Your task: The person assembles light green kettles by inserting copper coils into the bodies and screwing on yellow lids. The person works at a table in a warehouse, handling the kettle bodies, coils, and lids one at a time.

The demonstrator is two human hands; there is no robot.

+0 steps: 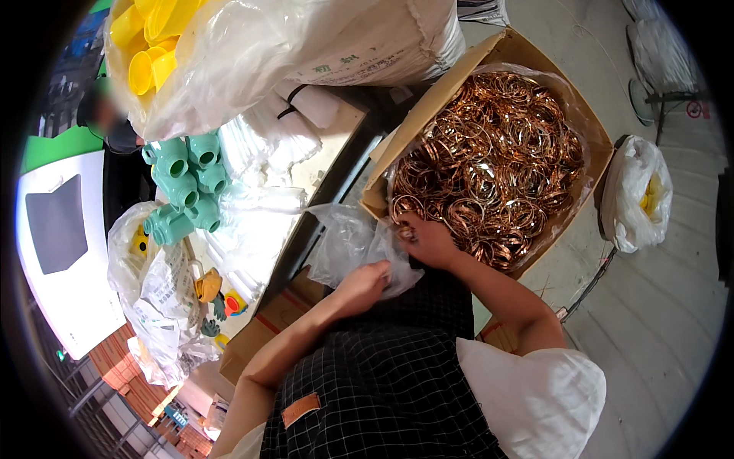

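Observation:
My left hand is closed on the edge of a clear plastic bag, which hangs crumpled in front of my apron. Beside it, my right hand is at the near left corner of a cardboard box. Its fingers are curled in a pinch around copper-coloured rings, partly hidden by the fingers. A plastic liner lines the box, and a large heap of shiny copper-coloured rings fills it.
A worktable on the left carries pale green plastic fittings, clear plastic bags and a big white sack with yellow parts. A white bag stands right of the box. Someone else is partly visible at far left.

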